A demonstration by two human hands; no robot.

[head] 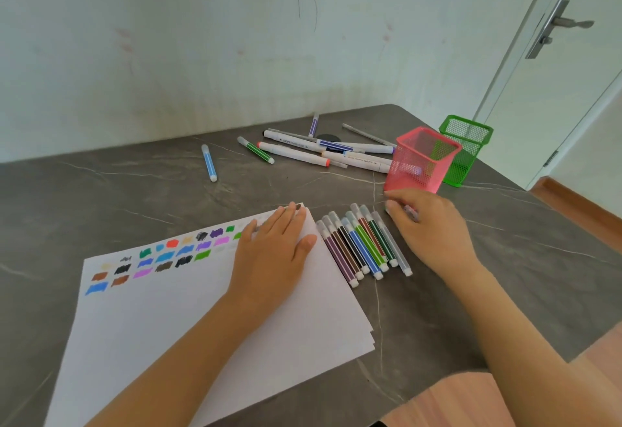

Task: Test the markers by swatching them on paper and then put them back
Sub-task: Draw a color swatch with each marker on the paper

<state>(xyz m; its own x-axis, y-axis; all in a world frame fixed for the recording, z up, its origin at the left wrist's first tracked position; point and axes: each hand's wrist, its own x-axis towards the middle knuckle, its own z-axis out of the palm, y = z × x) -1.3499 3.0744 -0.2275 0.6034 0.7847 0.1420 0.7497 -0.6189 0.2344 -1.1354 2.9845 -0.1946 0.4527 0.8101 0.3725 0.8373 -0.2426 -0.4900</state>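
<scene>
A stack of white paper (202, 325) lies at lower left on the grey marbled tabletop (101, 197). Near its upper edge are rows of small swatches (161, 258) in blue, brown, black, violet, green and red. The left hand (274, 251) lies flat on the sheet, fingers straight, pressing near its upper right corner. Just beside the paper's right edge, a row of markers (363, 245) lies side by side, with clear caps and striped barrels in purple, brown, black, blue, green and red. Right of the row, the right hand (434, 228) curls its fingers round a pale marker (411, 214), which is mostly hidden. Above it stand a pink mesh holder (420, 160) and a green mesh holder (468, 147). Loose markers (323, 150) lie scattered at upper centre.
</scene>
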